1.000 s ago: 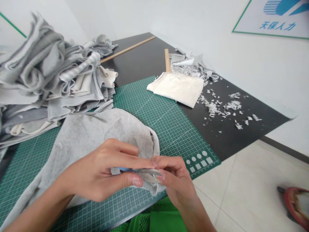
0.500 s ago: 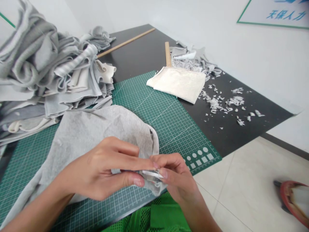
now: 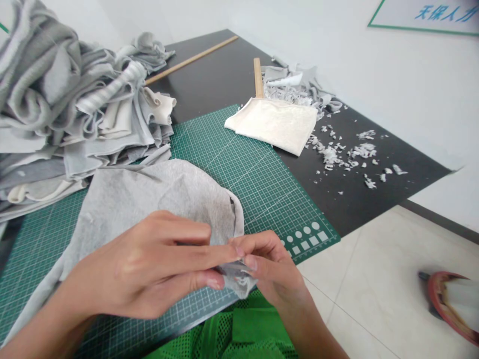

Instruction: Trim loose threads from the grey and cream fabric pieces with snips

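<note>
Over the green cutting mat [image 3: 239, 164] on the dark table [image 3: 209, 70], we have both hands closed in a pinch on the edge of a grey felt sheet [image 3: 160, 199], which drapes left from them. Our left hand [image 3: 138, 264] reaches in from the left, our right hand [image 3: 277, 269] from the lower right. Between them, a small metal blade [image 3: 235, 269] lies roughly crosswise, touching the fabric, its long axis running left to right. Fingers hide most of it, so we cannot tell which hand is nearer.
</note>
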Motion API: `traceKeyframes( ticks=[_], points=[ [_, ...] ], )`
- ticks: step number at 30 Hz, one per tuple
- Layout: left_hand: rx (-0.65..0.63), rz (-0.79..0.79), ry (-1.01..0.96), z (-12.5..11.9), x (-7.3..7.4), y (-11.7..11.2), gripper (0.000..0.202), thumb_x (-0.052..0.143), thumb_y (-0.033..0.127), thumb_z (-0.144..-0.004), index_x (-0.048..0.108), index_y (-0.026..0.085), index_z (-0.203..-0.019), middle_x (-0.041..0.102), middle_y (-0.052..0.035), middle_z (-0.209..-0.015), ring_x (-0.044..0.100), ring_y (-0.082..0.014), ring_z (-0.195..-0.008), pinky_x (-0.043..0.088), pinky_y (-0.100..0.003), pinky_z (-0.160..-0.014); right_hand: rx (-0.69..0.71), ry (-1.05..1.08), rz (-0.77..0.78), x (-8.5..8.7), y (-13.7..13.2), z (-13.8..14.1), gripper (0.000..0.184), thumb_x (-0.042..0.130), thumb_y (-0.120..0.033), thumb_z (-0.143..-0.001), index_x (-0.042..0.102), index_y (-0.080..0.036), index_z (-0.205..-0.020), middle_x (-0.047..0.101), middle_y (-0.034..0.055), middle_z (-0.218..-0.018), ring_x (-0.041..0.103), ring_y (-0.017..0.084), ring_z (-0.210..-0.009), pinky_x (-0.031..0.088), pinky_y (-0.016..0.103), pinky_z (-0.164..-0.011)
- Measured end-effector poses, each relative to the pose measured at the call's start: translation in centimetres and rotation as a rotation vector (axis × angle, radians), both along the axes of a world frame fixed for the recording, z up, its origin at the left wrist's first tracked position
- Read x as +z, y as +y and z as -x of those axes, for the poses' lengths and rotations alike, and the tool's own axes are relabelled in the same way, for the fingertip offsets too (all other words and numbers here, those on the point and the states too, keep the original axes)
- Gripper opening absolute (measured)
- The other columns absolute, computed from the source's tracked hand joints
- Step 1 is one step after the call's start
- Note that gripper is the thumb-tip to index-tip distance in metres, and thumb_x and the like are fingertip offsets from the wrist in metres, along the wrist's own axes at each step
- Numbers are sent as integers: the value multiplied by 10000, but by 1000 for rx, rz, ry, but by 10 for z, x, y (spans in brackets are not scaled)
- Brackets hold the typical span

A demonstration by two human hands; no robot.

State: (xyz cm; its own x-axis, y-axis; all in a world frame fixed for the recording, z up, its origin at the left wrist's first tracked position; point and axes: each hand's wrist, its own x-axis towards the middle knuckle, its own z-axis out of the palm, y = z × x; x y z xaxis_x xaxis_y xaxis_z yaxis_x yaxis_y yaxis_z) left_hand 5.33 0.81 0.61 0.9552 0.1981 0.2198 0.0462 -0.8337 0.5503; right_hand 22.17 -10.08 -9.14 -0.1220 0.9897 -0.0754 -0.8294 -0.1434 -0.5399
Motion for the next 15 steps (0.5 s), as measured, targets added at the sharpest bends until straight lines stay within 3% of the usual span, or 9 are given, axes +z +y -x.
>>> traceKeyframes(
  ticks=[9, 15],
  points=[
    [-21, 2, 10, 1, 1, -1, 291, 542, 226, -982, 615, 146, -1253, 540, 7, -666, 480, -125, -530, 330, -270, -465, 15, 14, 46, 2, 0, 2, 84, 846, -308, -726, 802, -285, -793, 698, -41, -676, 557, 85, -608, 419, 205, -584],
    [11, -22, 12, 1, 2, -3, 292, 557, 238, -975, 622, 179, -1254, 609, -16, -704, 542, -130, -544, 371, -269, -474, 76, -8, 66, 1, 2, -1, 108, 836, -335, -723, 797, -237, -746, 641, -26, -616, 499, 90, -568, 361, 227, -557]
  ],
)
